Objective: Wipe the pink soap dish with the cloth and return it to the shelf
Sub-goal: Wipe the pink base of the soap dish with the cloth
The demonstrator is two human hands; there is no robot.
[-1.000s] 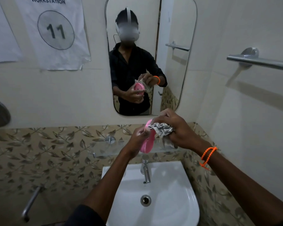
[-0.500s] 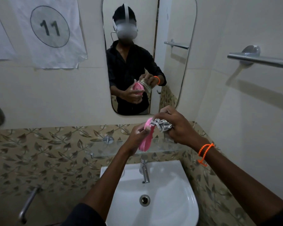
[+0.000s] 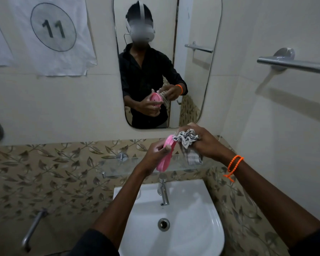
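My left hand (image 3: 154, 154) grips the pink soap dish (image 3: 165, 156), held on edge in front of the glass shelf (image 3: 118, 166). The dish's hollow side faces away from me and shows in the mirror. My right hand (image 3: 204, 143) holds a bunched grey-and-white cloth (image 3: 187, 140) against the dish's upper rim, with a tail of cloth hanging down below the fist. An orange bead bracelet sits on my right wrist.
A white sink (image 3: 207, 224) with a chrome tap (image 3: 163, 190) lies below my hands. The mirror (image 3: 166, 61) hangs above the shelf. A chrome towel bar (image 3: 292, 64) juts from the right wall. A paper sign (image 3: 53, 34) marked 11 hangs at the upper left.
My right hand has shifted the cloth slightly along the top of the dish, and more cloth hangs below it. The view has tilted a little downward.
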